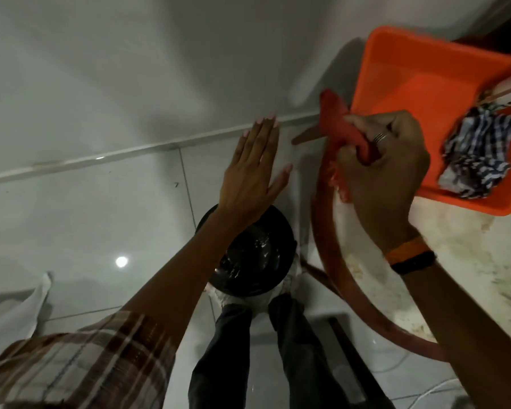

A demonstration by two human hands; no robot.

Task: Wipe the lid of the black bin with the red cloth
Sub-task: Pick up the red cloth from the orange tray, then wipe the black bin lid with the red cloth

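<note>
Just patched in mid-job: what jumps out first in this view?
The bright orange tray at upper right, with a checked cloth bunched in its corner. In front of it the right hand grips the red cloth over the table edge. The left hand is spread flat above the black bin on the floor.

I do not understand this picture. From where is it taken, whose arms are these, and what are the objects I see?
There is no machine here. A person wears a camera on the head, so you look down along their own arms. The right hand is closed around the red cloth, above a pale round table. On that table lies an orange tray with a checked cloth in it. The left hand is open, flat and holds nothing. Below it, on the white floor by the person's legs, stands the black bin. The cloth is not yet on the bin.
</note>
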